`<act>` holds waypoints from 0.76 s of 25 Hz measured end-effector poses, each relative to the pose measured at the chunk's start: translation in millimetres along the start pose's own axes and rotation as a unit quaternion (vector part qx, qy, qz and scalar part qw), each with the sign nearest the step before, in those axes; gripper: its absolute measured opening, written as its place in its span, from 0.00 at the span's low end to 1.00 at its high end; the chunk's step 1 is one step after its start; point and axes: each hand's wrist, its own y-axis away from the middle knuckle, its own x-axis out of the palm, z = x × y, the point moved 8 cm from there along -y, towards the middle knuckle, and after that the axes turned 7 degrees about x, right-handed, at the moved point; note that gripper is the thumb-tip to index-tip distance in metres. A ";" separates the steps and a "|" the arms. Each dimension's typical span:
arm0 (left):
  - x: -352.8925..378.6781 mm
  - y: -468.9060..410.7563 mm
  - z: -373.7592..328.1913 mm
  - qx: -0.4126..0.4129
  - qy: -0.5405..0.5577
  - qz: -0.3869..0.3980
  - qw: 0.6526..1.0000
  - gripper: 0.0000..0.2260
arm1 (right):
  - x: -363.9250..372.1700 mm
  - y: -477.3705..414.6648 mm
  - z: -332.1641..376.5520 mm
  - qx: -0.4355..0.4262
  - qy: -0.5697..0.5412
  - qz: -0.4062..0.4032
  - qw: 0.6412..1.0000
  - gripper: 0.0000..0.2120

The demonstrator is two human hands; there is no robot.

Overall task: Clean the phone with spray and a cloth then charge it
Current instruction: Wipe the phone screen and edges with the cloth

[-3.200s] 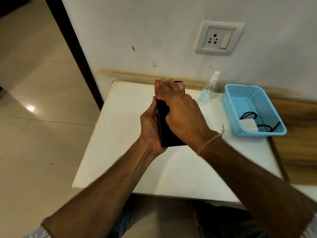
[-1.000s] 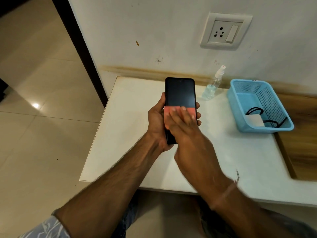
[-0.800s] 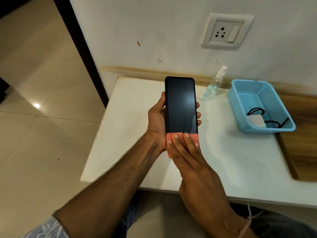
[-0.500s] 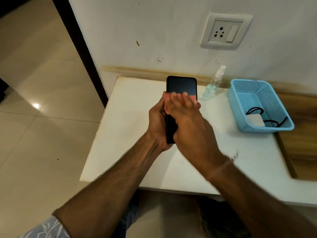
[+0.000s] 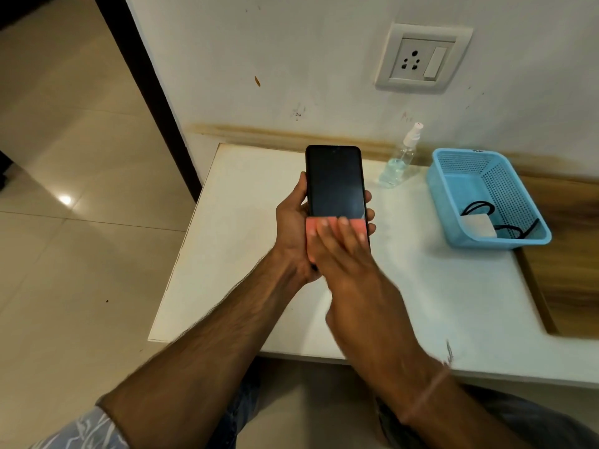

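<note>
Right hand (image 5: 343, 254), slightly blurred, presses pink cloth (image 5: 356, 224) on phone (image 5: 335, 183).

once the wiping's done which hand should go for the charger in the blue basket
Probably the right. The left hand grips the phone, while the right hand only presses the pink cloth and is on the side of the basket holding the charger.

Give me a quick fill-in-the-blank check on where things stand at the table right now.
1. The left hand holds the ____ upright above the table.
2. The right hand presses a ____ cloth on the screen's lower part.
3. The spray bottle stands left of the ____ basket.
4. Inside the basket lie a white charger and a ____ cable.

Missing words: phone; pink; blue; black
</note>
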 end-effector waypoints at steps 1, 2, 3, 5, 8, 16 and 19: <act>-0.2 0.3 -0.4 0.000 0.001 0.000 1.000 0.33 | -1.9 16.4 -3.5 0.006 0.032 -0.007 0.999 0.36; -0.4 0.5 0.0 -0.002 -0.002 0.000 1.000 0.33 | 0.6 30.2 -7.5 0.001 0.051 0.018 0.999 0.40; -0.7 0.6 0.5 -0.003 -0.007 -0.001 1.000 0.33 | 4.6 34.2 -3.6 -0.015 0.043 0.042 0.998 0.41; -0.3 0.2 0.0 0.000 -0.007 -0.003 1.000 0.34 | 2.1 29.2 -2.2 -0.025 0.014 0.043 0.999 0.39; -1.8 -2.0 -4.7 0.011 -0.008 -0.004 1.000 0.35 | -12.1 -3.4 -4.1 -0.005 0.010 -0.007 1.000 0.31; -9.3 -4.1 -5.1 0.038 0.043 -0.035 0.998 0.23 | -28.4 -106.9 -13.0 0.044 0.063 -0.054 0.996 0.27; -4.9 -2.1 -4.6 0.024 0.032 -0.015 0.999 0.27 | -19.4 -78.5 -8.0 0.040 0.051 -0.028 0.997 0.28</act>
